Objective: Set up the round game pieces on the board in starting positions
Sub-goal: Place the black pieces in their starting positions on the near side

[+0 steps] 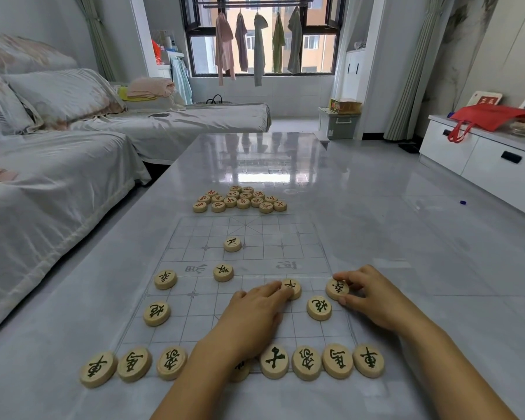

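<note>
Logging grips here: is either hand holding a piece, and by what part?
The right hand pinches the rightmost pawn-row piece by its rim, between thumb and fingers. The left hand only rests straight fingers on the neighbouring piece.

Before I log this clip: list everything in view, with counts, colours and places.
Board: one, clear with grey grid lines, on the table.
Table: one, glossy grey, centre.
Dark-lettered pieces: fifteen showing, pale wood, mostly on the board's near half.
Red-lettered pieces: about sixteen, pale wood, heaped beyond the board's far edge.
Sofa: one, pale grey covers, left.
Hanging clothes: five, muted colours, at the window.
Red bag: one, on the white cabinet, right.
Left hand: fingers flat on a dark-lettered piece.
Right hand: pinches the right-edge piece.
</note>
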Motion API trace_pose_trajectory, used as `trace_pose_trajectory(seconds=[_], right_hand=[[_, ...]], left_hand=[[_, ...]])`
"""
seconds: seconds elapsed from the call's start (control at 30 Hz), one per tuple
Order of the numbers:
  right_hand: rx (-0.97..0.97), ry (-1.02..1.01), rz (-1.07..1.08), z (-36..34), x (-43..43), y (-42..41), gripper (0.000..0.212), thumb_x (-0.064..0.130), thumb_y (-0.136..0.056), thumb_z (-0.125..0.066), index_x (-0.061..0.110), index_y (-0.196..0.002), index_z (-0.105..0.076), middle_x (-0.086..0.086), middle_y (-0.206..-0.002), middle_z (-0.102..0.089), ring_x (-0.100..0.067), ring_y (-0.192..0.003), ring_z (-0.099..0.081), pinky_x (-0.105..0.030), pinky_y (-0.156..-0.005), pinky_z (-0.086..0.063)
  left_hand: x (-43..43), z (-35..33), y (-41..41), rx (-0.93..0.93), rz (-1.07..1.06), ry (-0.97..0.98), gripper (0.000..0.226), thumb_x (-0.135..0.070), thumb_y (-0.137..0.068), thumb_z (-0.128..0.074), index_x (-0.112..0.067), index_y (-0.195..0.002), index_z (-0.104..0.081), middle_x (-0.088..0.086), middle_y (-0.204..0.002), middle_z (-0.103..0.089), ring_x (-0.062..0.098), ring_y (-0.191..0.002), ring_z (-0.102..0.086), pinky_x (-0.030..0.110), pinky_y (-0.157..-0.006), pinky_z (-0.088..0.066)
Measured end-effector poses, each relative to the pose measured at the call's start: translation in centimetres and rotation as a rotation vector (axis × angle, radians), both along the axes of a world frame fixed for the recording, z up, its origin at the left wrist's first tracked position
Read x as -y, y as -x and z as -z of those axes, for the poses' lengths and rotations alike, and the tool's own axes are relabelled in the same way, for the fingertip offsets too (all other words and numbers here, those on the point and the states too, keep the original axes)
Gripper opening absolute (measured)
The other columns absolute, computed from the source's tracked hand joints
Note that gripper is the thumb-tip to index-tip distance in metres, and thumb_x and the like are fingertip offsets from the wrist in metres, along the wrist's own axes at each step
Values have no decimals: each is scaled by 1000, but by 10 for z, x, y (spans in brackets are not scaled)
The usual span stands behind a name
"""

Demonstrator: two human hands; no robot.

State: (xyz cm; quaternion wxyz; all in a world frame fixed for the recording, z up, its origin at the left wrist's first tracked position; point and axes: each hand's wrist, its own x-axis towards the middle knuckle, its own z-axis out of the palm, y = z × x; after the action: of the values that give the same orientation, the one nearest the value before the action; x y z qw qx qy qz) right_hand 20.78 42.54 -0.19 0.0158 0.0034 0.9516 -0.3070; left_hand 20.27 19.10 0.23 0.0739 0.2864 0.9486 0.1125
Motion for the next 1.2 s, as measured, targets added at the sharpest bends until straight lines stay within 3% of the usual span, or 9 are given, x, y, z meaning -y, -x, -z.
trace_pose_trajectory(seconds=[0.4, 0.53, 0.63, 0.73, 0.87, 0.97, 1.03, 1.2], right_hand=[[22, 5, -5, 0, -1, 0, 49, 23, -86, -63, 30, -132, -46, 7, -108, -42, -8, -103, -45, -22, -92, -38], [24, -8, 2, -1, -3, -1, 58, 22, -86, -62, 30, -137, -37, 7, -110, -44, -7, -101, -46, -21, -90, -39], [11, -11, 14, -1, -3, -2, 55, 20, -88, -59, 26, -138, -37, 8, -110, -46, -6, -101, -47, -21, -90, -40], [3, -22, 22, -1, -3, -3, 51, 19, -90, -55, 24, -137, -39, 9, -109, -46, -5, -100, -48, -19, -89, -39], [-3, 3, 59, -2, -1, -2, 50, 15, -90, -54, 21, -137, -39, 6, -113, -47, -8, -101, -48, -22, -89, -41], [-85, 1, 126, -7, 5, 0, 48, 12, -91, -51, 20, -137, -39, -2, -128, -46, -10, -106, -46, -26, -93, -39], [-153, 4, 140, -10, 11, 1, 47, 9, -91, -49, 20, -136, -41, -3, -133, -44, -12, -111, -46, -27, -94, -37], [-205, -4, 107, -11, 18, 2, 43, 7, -92, -46, 19, -133, -44, -2, -131, -47, -6, -102, -41, -24, -91, -35]], left_hand=[[9, -1, 4, 19, -57, -75, 52, -24, -97, -34, -32, -145, -16, -5, -157, -12, 13, -143, -16, 35, -116, -15], [51, -9, 22, -63, -287, -160, 47, -23, -98, -37, -26, -143, -27, -3, -153, -26, 14, -140, -26, 37, -115, -23], [94, -12, 34, -99, -533, -116, 43, -21, -98, -36, -23, -140, -33, -1, -150, -34, 17, -136, -33, 38, -110, -30], [116, -11, 39, -91, -611, -92, 41, -21, -99, -33, -21, -139, -36, 0, -149, -36, 19, -135, -35, 38, -107, -31], [110, -11, 41, -118, -495, -81, 42, -20, -99, -34, -25, -140, -35, -4, -151, -33, 14, -139, -29, 35, -111, -26], [93, -11, 39, -156, -359, -112, 43, -18, -98, -36, -25, -140, -37, -3, -151, -34, 15, -139, -29, 33, -113, -23], [78, -9, 38, -163, -273, -74, 42, -18, -98, -34, -26, -139, -38, -2, -150, -34, 17, -136, -30, 35, -112, -26], [65, -6, 39, -99, -184, 57, 41, -14, -97, -31, -21, -137, -37, -1, -148, -32, 23, -130, -33, 38, -106, -33]])
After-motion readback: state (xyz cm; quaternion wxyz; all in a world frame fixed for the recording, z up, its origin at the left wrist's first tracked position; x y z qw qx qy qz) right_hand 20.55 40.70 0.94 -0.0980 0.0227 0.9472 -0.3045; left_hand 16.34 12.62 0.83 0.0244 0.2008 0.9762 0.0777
